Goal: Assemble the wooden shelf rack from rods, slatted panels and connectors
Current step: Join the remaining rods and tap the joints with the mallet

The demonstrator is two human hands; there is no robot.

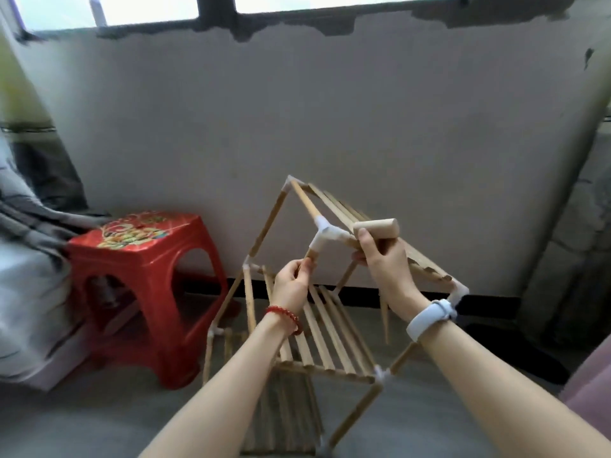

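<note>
A grey wall (pixel 330 127) fills most of the view, with a window (pixel 148 8) along its top edge and a grey floor (pixel 99 418) below. On that floor, in front of the person, stands the partly built wooden rack (pixel 317 325), tilted and loose-looking: 3 slatted panels show, the top panel (pixel 426 262) slanting down to the right, the middle panel (pixel 327 335) under the hands, and the lowest panel (pixel 284 414) near the floor. Rods and white connectors join them at the corners.

To the left of the rack sits a red plastic stool (pixel 142 292) with a printed top, beside grey fabric (pixel 29 226).

The right hand (pixel 385 262) (white band on its wrist) is closed around the handle of a small wooden mallet (pixel 377 229), whose head lies just beside the white 3-way connector (pixel 325 234) at the rack's upper front corner. The left hand (pixel 292 285), with a red bead bracelet, pinches the short rod (pixel 310 253) that comes down out of that connector, its grip narrow, fingertips (pixel 305 266) closed on the rod's lower end.
</note>
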